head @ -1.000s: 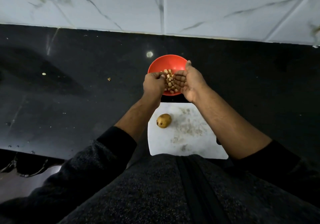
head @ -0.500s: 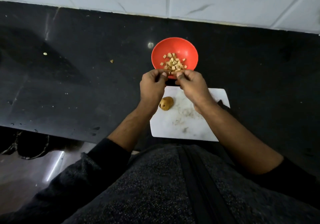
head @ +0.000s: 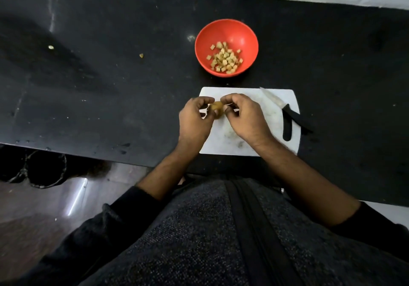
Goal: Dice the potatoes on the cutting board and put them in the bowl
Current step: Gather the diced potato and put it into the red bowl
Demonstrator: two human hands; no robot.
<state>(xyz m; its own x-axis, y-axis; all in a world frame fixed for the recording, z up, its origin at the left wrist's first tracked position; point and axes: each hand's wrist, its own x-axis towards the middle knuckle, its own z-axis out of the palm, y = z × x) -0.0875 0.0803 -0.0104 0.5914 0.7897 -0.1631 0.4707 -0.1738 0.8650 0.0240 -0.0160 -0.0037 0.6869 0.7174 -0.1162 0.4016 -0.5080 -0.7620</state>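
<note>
**Potato between both hands on the board**

Whole potato point(head: 216, 108) sits on cutting board point(head: 250, 146), between curled fingers of left hand point(head: 194, 120) and right hand point(head: 245, 117); contact unclear. Beyond fingertips, red bowl point(head: 245, 33) holds diced pieces point(head: 224, 59). Knife point(head: 285, 117) right of fingers.

Both hands point(head: 221, 117) curled around a small potato point(head: 216, 106) on the white cutting board point(head: 250, 148), knife point(head: 285, 117) alongside.

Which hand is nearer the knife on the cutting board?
The right hand. It sits mid-board with its fingertips at the potato, and the knife lies off to its right, untouched. The left hand is at the board's left edge, farther away.
</note>
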